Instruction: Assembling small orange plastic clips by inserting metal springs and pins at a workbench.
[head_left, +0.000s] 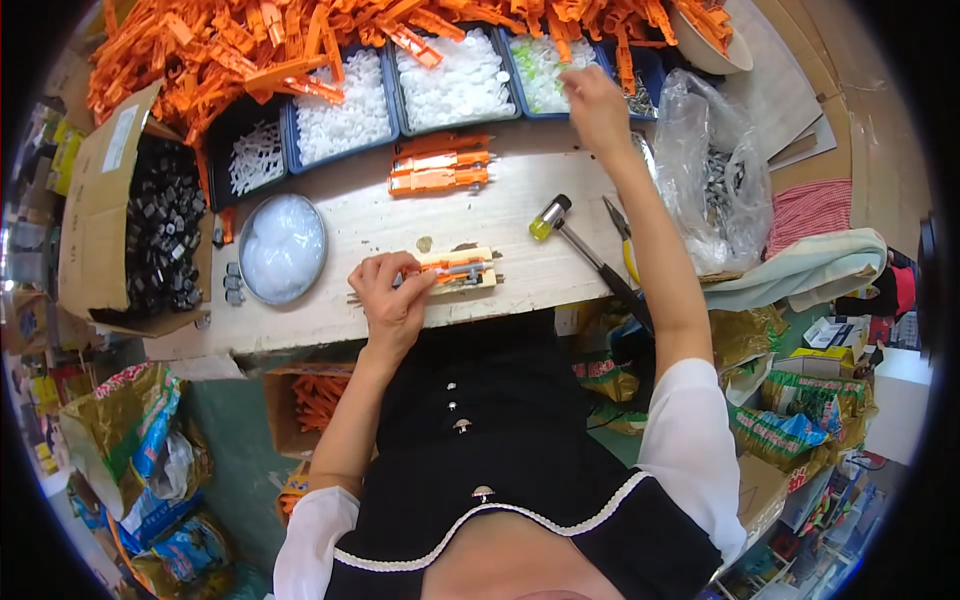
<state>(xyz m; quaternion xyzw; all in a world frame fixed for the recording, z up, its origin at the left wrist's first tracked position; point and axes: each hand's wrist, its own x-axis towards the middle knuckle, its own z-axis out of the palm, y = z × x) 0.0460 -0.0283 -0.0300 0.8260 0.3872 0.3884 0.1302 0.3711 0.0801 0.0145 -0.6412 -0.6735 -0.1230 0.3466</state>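
Observation:
My left hand (388,298) is closed at the near edge of the bench, its thumb and fingers pressed on the left end of an orange plastic part (432,268). That part lies in a cream-coloured block (488,256), with a grey piece along it; the fingers hide its left end. My right arm stretches far forward. The right hand (598,110) is over the right side of a blue bin (520,85) of small white and green pieces (545,72), its fingertips drawn together. Whatever they pinch, if anything, is too small to make out.
Several assembled orange parts (440,165) lie in a row beyond the block. A hammer (575,238) and yellow-handled pliers (628,245) rest at right. Left are a round metal dish (283,248) and a carton of black pieces (160,230). Orange parts (230,50) heap behind the bins.

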